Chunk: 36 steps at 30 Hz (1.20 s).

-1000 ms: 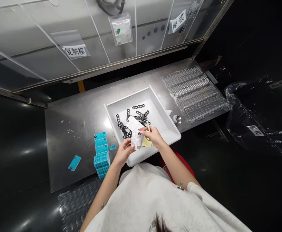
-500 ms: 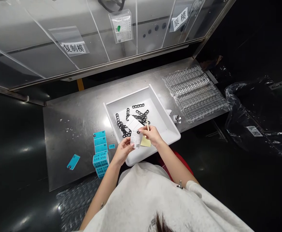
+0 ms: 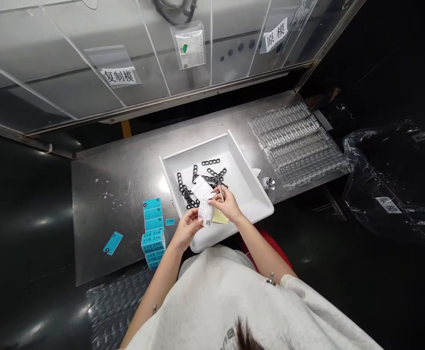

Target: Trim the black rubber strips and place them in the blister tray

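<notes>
Printed slip: The white printed slip point(image 3: 205, 212) is held over the near part of a white tray point(image 3: 238, 189), its long axis running away from the wearer with a slight slant, its square code at the near end.
Left hand: Thumb and fingers of the left hand point(image 3: 188, 227) pinch the slip's near left edge.
Right hand: Fingers of the right hand point(image 3: 227, 204) pinch the slip's far right edge and grip a slender stick point(image 3: 221, 193), which points away from the wearer.
White sheet: Just beyond the slip, a white sheet point(image 3: 202, 187) slants over black ringed strips point(image 3: 185, 193) in the tray.
Yellow paper: A yellow paper point(image 3: 220, 217) shows beside the slip's right edge, below the right hand.
Tray edges: Raised walls flank the tray; open floor lies between the strips and the right wall.
Steel table: To the tray's left, a blue label strip point(image 3: 153, 236) reaches the near edge of the steel table point(image 3: 106, 199), with open metal beyond; clear plastic trays point(image 3: 297, 146) lie at right.
</notes>
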Motion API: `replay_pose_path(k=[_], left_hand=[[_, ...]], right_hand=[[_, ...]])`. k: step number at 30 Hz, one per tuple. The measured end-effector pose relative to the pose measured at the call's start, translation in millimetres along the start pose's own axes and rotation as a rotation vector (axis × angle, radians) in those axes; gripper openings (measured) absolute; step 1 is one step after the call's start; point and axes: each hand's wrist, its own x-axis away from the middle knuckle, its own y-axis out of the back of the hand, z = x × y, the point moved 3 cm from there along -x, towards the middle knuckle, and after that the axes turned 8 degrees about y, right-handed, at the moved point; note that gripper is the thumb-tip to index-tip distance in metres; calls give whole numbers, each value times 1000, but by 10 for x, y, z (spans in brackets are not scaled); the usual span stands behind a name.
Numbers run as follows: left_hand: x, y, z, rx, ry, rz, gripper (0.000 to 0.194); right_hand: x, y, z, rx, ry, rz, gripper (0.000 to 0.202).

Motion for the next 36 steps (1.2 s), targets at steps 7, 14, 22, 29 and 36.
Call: replay_pose_path(k=[7,14,22,29,36], left_hand=[[-57,340,142,-102,-38,-186,48],[285,1876,365,-282,81,-993,46],[300,2520,780,-472,349,-1143,80],[285,2565,777,-286,346,-970,31],[796,2178,165,-55,-36,-784,42]], right_hand=[[-91,103,-45,103,18,52,42],[-82,324,5,254,42,16,46],[42,478,283,473,109,-55,48],[148,470,593,711,225,-12,40],[412,-228,1199,980,687,121,11]])
